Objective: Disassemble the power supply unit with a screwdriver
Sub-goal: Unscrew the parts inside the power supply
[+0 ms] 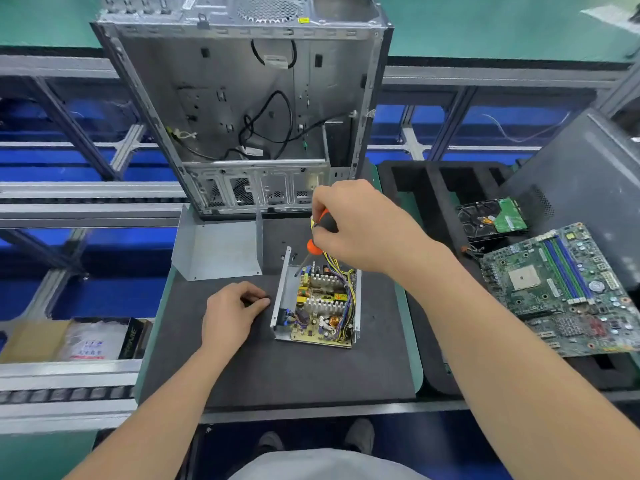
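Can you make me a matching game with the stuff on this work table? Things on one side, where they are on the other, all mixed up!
Things
1. orange-and-black-handled screwdriver
2. big green motherboard circuit board
3. bent grey sheet-metal cover
4. open metal power supply box

Places
A. on the black foam tray, far right
B. beside the left hand, on the dark mat
C. gripped in the right hand
D. standing before the silver computer case

Pairs: 1-C, 2-A, 3-D, 4-B
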{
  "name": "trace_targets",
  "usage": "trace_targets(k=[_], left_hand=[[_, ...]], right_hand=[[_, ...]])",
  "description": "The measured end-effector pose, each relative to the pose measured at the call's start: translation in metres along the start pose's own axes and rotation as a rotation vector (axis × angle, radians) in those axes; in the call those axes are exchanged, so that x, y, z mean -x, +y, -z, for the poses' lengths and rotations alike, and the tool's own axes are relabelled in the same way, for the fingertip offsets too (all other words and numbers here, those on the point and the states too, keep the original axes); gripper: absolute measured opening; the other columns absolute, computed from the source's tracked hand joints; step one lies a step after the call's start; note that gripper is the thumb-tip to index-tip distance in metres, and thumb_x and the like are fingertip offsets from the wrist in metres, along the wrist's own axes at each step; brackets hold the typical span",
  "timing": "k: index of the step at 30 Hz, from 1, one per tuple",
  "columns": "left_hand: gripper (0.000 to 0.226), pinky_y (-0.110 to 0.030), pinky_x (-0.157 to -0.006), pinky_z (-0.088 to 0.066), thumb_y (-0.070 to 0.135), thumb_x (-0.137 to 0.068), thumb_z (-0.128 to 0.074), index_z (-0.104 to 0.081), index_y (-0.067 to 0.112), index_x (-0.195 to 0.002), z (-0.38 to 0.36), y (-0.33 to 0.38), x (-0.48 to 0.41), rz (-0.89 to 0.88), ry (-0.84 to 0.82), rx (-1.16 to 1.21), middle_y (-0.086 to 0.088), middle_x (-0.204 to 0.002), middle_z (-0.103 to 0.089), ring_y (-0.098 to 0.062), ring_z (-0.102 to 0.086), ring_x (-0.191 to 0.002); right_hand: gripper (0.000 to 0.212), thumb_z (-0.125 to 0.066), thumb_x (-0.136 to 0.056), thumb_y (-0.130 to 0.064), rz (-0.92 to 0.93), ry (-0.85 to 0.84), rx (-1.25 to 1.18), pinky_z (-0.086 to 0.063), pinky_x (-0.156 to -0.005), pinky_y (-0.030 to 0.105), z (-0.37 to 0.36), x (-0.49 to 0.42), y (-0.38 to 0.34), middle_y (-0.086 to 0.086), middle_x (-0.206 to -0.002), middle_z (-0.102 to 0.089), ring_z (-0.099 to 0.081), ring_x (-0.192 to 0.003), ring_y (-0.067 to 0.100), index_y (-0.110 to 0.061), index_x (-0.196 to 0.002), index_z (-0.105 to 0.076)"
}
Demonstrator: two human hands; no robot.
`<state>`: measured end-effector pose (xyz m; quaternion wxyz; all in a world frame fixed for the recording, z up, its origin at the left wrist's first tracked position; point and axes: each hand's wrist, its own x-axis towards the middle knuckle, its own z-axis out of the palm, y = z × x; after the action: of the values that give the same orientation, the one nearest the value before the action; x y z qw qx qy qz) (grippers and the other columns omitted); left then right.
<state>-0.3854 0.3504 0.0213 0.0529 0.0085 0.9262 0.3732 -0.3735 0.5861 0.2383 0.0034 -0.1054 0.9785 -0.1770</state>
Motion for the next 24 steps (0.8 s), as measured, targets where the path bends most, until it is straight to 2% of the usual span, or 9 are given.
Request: trace_targets(k=[4, 7, 9, 10, 12, 14, 18, 21, 24], left_hand=[[0.013, -0.014, -0.069, -0.043, 0.029, -0.087, -0.084, -0.078, 0.033, -0.097, 0.006, -0.004, -0.001, -0.039, -0.015, 0.058, 0.016, -0.087, -0.072, 0.008, -0.059, -0.076], [0.008, -0.012, -0.078, -0.047, 0.027, -0.097, -0.071, -0.073, 0.035, -0.099, 0.014, 0.005, 0.001, -0.075, 0.073, 0.155, 0.018, -0.091, -0.072, 0.009, -0.061, -0.085], [0.012, -0.002, -0.073, -0.041, 0.026, -0.100, -0.065, -0.072, 0.036, -0.101, 0.021, 0.019, 0.002, -0.112, 0.105, 0.240, 0.020, -0.091, -0.073, 0.006, -0.064, -0.086], [0.013, -0.002, -0.070, -0.040, 0.026, -0.100, -0.064, -0.072, 0.036, -0.103, 0.024, 0.027, 0.002, -0.135, 0.096, 0.279, 0.022, -0.092, -0.072, 0.004, -0.064, -0.084], [0.014, -0.005, -0.067, -0.042, 0.025, -0.099, -0.064, -0.071, 0.037, -0.104, 0.030, 0.043, 0.000, -0.192, 0.033, 0.317, 0.025, -0.095, -0.070, -0.001, -0.064, -0.077], [0.017, -0.006, -0.065, -0.043, 0.022, -0.097, -0.065, -0.069, 0.038, -0.102, 0.033, 0.056, -0.002, -0.246, -0.069, 0.293, 0.021, -0.096, -0.068, -0.003, -0.063, -0.074], [0.026, -0.004, -0.071, -0.040, 0.013, -0.097, -0.064, -0.068, 0.038, -0.094, 0.029, 0.066, -0.003, -0.325, -0.176, 0.169, 0.007, -0.106, -0.060, -0.005, -0.061, -0.082], [0.025, -0.016, -0.079, -0.043, 0.011, -0.096, -0.066, -0.071, 0.035, -0.094, 0.025, 0.070, 0.002, -0.369, -0.203, 0.155, 0.006, -0.113, -0.051, -0.006, -0.058, -0.091], [0.025, -0.022, -0.086, -0.039, 0.008, -0.095, -0.067, -0.071, 0.033, -0.097, 0.021, 0.070, 0.008, -0.403, -0.231, 0.131, 0.006, -0.121, -0.047, -0.007, -0.053, -0.107]], right_hand=[[0.008, -0.063, -0.090, -0.024, -0.049, 0.006, -0.004, -0.056, -0.080, 0.046, -0.007, 0.002, -0.005, -0.003, -0.089, -0.062, -0.060, -0.091, 0.025, -0.018, -0.095, -0.060], [0.010, -0.066, -0.093, -0.027, -0.082, 0.062, -0.012, -0.055, -0.077, 0.042, -0.011, 0.006, -0.006, -0.003, -0.088, -0.059, -0.059, -0.088, 0.022, -0.019, -0.095, -0.060], [0.013, -0.067, -0.095, -0.031, -0.134, 0.126, -0.034, -0.052, -0.073, 0.038, -0.014, 0.010, -0.006, -0.008, -0.085, -0.057, -0.057, -0.087, 0.018, -0.020, -0.094, -0.059], [0.014, -0.067, -0.095, -0.032, -0.164, 0.165, -0.042, -0.050, -0.072, 0.037, -0.015, 0.012, -0.005, -0.010, -0.084, -0.057, -0.055, -0.087, 0.016, -0.020, -0.094, -0.058], [0.017, -0.068, -0.095, -0.033, -0.219, 0.235, -0.064, -0.043, -0.071, 0.034, -0.016, 0.016, -0.003, -0.007, -0.086, -0.058, -0.051, -0.090, 0.017, -0.020, -0.093, -0.057], [0.021, -0.071, -0.093, -0.033, -0.276, 0.285, -0.087, -0.039, -0.069, 0.033, -0.019, 0.020, 0.000, -0.003, -0.089, -0.059, -0.052, -0.090, 0.019, -0.019, -0.092, -0.057], [0.026, -0.074, -0.089, -0.034, -0.410, 0.376, -0.163, -0.038, -0.062, 0.032, -0.031, 0.036, 0.014, -0.002, -0.081, -0.059, -0.052, -0.079, 0.016, -0.015, -0.086, -0.056], [0.024, -0.073, -0.086, -0.028, -0.541, 0.465, -0.302, -0.047, -0.065, 0.035, -0.051, 0.057, 0.029, 0.002, -0.077, -0.060, -0.059, -0.076, 0.023, -0.014, -0.081, -0.054], [0.027, -0.076, -0.087, -0.026, -0.673, 0.531, -0.454, -0.059, -0.071, 0.051, -0.076, 0.077, 0.041, 0.005, -0.077, -0.061, -0.065, -0.077, 0.033, -0.013, -0.080, -0.053]])
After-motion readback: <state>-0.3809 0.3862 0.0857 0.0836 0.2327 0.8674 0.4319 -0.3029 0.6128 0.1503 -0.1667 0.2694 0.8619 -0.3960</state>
